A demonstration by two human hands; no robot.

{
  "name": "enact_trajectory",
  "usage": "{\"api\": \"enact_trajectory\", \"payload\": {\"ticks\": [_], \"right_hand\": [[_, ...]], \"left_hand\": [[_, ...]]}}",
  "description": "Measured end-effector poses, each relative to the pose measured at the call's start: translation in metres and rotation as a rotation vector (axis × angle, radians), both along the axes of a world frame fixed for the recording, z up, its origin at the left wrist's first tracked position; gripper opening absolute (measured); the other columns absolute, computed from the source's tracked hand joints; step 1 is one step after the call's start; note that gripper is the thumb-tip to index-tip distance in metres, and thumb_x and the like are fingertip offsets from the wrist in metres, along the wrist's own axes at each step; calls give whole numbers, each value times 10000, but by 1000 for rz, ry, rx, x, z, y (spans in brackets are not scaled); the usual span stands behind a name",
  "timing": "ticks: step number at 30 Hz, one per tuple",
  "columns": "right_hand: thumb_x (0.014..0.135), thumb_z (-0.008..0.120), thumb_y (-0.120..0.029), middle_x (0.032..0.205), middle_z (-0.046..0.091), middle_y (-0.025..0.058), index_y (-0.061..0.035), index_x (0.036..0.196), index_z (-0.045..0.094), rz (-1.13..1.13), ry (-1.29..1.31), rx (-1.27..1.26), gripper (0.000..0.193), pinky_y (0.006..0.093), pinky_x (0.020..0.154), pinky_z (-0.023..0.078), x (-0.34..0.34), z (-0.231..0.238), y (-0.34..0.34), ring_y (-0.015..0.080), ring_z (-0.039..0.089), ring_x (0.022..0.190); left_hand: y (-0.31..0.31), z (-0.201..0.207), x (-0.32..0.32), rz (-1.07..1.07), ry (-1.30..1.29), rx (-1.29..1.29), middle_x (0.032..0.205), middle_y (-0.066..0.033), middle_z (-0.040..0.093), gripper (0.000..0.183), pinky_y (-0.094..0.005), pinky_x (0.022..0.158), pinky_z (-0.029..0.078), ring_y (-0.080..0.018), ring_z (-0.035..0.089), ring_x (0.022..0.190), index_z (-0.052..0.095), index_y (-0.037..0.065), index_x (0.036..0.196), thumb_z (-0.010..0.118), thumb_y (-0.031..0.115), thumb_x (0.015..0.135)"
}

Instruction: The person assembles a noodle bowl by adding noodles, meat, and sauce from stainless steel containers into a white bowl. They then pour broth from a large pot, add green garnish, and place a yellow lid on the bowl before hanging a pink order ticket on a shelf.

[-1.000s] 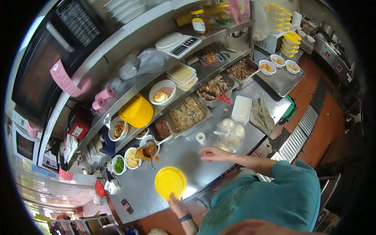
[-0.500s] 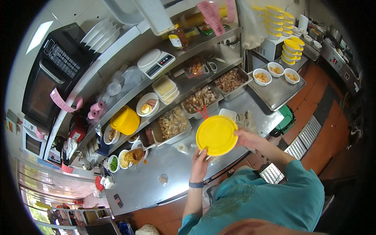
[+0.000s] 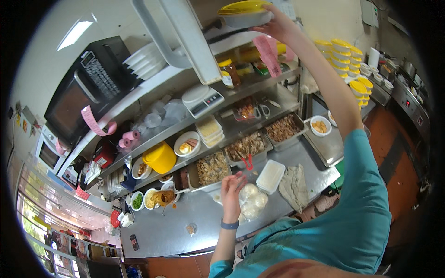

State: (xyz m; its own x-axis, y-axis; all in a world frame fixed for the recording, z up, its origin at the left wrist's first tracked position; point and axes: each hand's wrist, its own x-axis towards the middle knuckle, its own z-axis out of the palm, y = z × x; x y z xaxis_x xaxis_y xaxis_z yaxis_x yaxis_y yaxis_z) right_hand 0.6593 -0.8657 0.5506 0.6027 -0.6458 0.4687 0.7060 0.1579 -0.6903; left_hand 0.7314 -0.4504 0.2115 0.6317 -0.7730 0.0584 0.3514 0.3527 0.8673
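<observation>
My right hand (image 3: 277,27) is raised high at the top shelf, gripping the edge of a white bowl with a yellow lid (image 3: 245,13). Whether the bowl rests on the shelf or is held just above it, I cannot tell. Lower down, my left hand (image 3: 230,189) hovers over the steel counter with its fingers loosely bent, apart and holding nothing. Beside it lies a clear plastic bag of round white items (image 3: 252,200). Next to that are a rectangular white-lidded tub (image 3: 270,176) and a crumpled grey cloth (image 3: 294,187).
Metal trays of chopped meat (image 3: 213,167) line the counter's back, one with red-handled tongs (image 3: 249,162). A kitchen scale (image 3: 202,100) stands on the shelf above. A pale hanging frame (image 3: 192,39) juts out overhead. Stacked yellow-lidded bowls (image 3: 340,55) stand at the right.
My right hand has lifted the lidded bowl from over the counter up to the top shelf. The left hand has let go of it and stays low, with the tub and bag now uncovered.
</observation>
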Motion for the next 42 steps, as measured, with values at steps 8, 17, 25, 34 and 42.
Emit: {"api": "enact_trajectory", "payload": {"ticks": [8,17,25,34,42], "right_hand": [[883,688,-412,1060,623,223,0,1232,530,-478,457,-267,562,419,734,607,115,68,-101,328,664,924],[890,568,-267,763,694,199,-18,966,709,-1329,683,-679,296,432,680,546,27,29,-161,294,705,749],[945,580,-241,718,670,72,-22,977,695,-964,546,-543,250,299,544,498,-67,-91,-118,143,620,606],[900,625,-161,1094,682,137,52,1177,606,-890,554,-730,350,310,889,487,2,-121,-122,202,641,970],[903,661,-447,1038,675,84,-9,1175,609,-255,581,-334,518,310,816,509,30,-97,-111,181,641,885]], "left_hand": [[8,60,20,261,-439,-10,1274,-126,592,229,-372,1011,461,-225,565,1190,515,46,1139,563,2,919],[-31,179,31,386,-1133,-267,1515,-177,345,767,-464,1124,348,-298,363,1399,334,5,1468,676,-3,781],[-81,243,-2,237,-1622,-403,1423,-205,432,551,-476,1060,385,-350,433,1320,581,54,1306,676,87,765],[-66,142,-21,-574,-1371,32,999,-88,729,352,-347,831,537,-229,704,905,671,92,1196,650,69,846],[66,-148,-14,-161,-596,532,1001,-95,723,219,-309,823,524,-163,680,897,650,18,1151,606,104,955]]}}
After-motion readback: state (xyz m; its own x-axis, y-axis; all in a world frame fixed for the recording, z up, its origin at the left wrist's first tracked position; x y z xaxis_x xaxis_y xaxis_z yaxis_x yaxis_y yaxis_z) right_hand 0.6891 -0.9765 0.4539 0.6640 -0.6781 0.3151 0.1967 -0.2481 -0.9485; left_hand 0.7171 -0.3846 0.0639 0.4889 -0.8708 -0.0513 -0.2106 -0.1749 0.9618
